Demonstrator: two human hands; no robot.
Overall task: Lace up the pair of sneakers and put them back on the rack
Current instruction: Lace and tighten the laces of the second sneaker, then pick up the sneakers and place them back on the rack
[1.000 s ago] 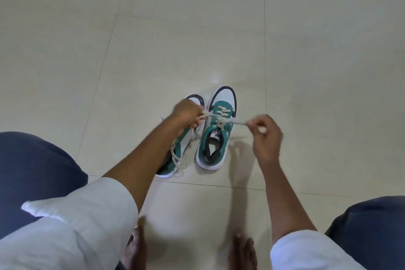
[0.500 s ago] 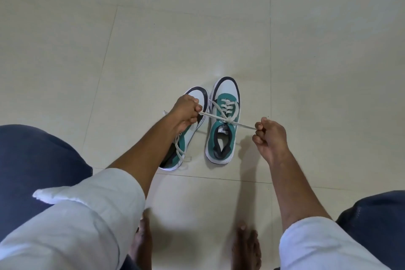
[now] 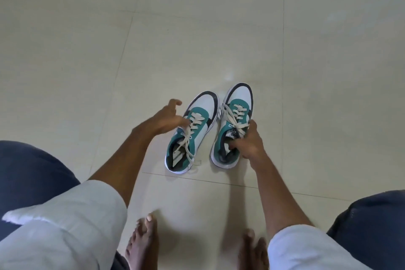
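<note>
Teal sneakers point away; right hand grips one, left hand open.

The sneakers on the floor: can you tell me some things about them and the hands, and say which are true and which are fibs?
1. Both sneakers stand on the tiled floor. True.
2. The right hand grips the right sneaker at its opening. True.
3. The left hand is lifting the left sneaker into the air. False: it reaches open over the laces, and the shoe is on the floor.
4. The sneakers are red and black. False: they are green and white with dark trim.
5. The person is barefoot. True.
</note>
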